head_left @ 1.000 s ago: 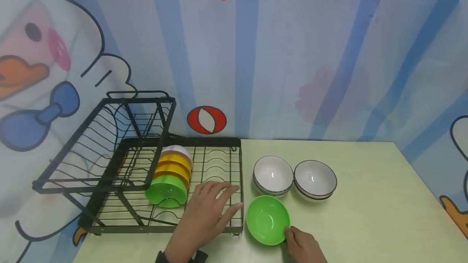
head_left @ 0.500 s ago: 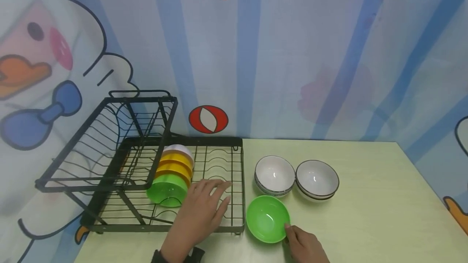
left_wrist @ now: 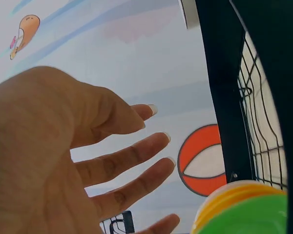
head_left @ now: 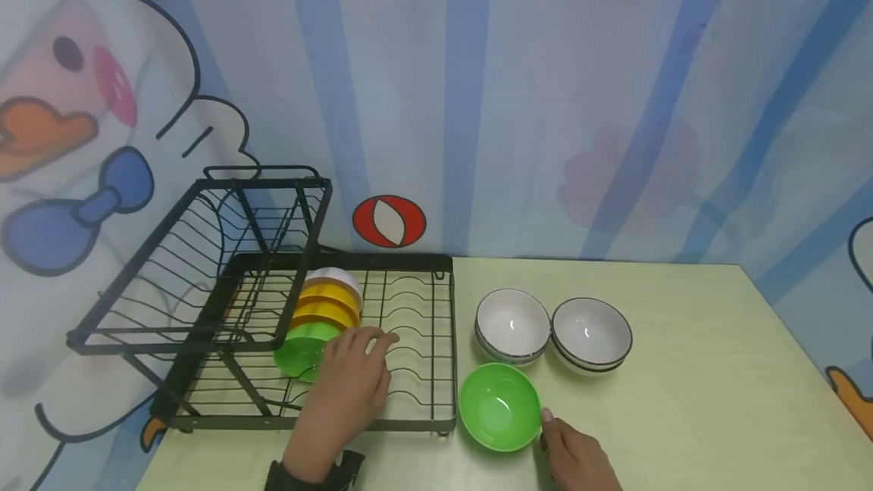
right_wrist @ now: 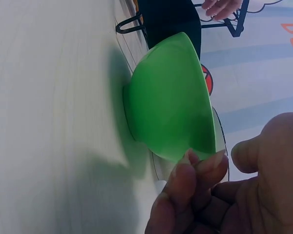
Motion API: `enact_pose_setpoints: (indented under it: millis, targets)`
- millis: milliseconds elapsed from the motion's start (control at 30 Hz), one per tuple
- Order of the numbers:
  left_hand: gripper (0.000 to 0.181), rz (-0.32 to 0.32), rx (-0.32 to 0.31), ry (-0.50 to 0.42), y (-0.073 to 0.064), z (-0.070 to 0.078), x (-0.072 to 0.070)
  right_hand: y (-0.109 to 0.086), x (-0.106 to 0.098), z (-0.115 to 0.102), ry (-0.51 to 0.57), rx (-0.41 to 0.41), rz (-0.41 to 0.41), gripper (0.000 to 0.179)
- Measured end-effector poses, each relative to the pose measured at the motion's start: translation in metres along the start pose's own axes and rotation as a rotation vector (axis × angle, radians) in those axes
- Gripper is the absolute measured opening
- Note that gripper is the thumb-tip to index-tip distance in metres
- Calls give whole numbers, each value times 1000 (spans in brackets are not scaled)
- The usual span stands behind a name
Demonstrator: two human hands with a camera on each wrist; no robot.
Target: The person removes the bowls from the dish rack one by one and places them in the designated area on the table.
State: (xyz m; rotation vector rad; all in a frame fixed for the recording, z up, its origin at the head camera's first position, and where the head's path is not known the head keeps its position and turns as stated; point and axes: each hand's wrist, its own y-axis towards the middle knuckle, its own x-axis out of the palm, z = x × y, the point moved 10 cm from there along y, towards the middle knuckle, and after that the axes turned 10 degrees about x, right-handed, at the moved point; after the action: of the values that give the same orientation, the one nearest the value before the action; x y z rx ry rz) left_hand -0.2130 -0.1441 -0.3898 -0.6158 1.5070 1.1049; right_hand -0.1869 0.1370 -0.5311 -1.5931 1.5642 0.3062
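A green bowl (head_left: 500,408) stands upright on the table at the rack's right side. My right hand (head_left: 580,455) is at its right rim; in the right wrist view the bent fingertips (right_wrist: 188,168) are right at the outer wall, and the thumb stands apart from the rim. My left hand (head_left: 351,377) is over the front of the black dish rack (head_left: 382,425), its fingers loosely bent with nothing in them. Just beyond it, another green bowl (head_left: 298,353) leans in the rack, followed by yellow bowls (head_left: 326,314) and a white one (head_left: 334,276), all tilted in a row.
Two stacks of white dark-rimmed bowls, a left stack (head_left: 513,324) and a right stack (head_left: 592,332), stand side by side behind the green bowl. The rack's raised upper basket (head_left: 184,271) overhangs the left. A printed cloth (head_left: 518,97) hangs behind the table.
My left hand has moved left across the rack towards the tilted bowls. The right thumb has come off the green bowl's rim, and that bowl stays in nearly the same place.
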Motion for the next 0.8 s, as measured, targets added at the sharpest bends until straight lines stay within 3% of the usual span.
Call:
enact_pose_setpoints:
  millis: [200,800]
  targets:
    - [38,-6,-43,-25,-3,-13,5,-1,1,2,10,24,-15,59]
    - [40,-45,-93,-29,-6,-29,12,-1,-3,4,6,24,9,61]
